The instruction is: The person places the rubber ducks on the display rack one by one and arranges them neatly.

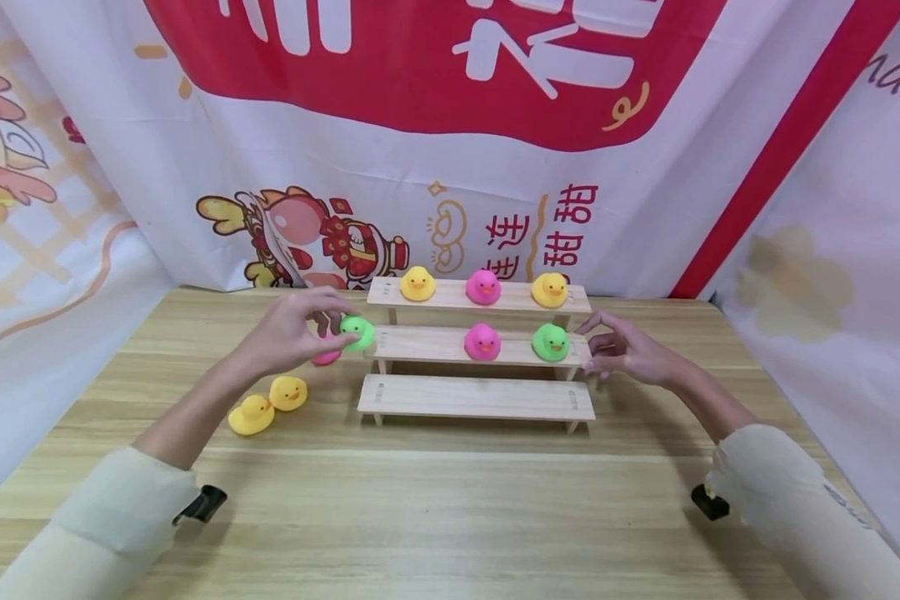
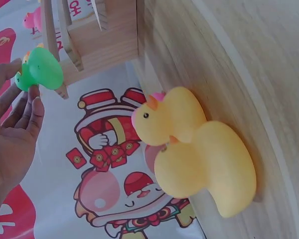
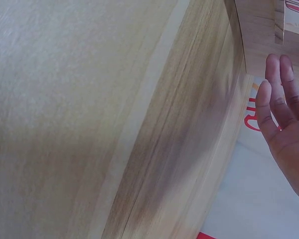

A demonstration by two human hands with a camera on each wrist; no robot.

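My left hand (image 1: pixel 300 329) pinches a green rubber duck (image 1: pixel 357 332) between thumb and fingers, at the left end of the middle step of a wooden three-step stand (image 1: pixel 476 397). In the left wrist view the green duck (image 2: pixel 42 69) is raised off the table. My right hand (image 1: pixel 626 350) is at the stand's right end, fingers by the middle step's edge; contact is hard to make out. On the middle step sit a pink duck (image 1: pixel 482 342) and a green duck (image 1: pixel 551 342). The top step bears a yellow duck (image 1: pixel 417 284), a pink duck (image 1: pixel 483 287) and another yellow duck (image 1: pixel 550 290).
Two yellow ducks (image 1: pixel 252 415) lie on the wooden table (image 1: pixel 450 517), left of the stand. Behind them a pink duck (image 1: pixel 327 357) is partly hidden by the left hand. A printed cloth (image 1: pixel 390 158) hangs behind the table, with more cloth at both sides.
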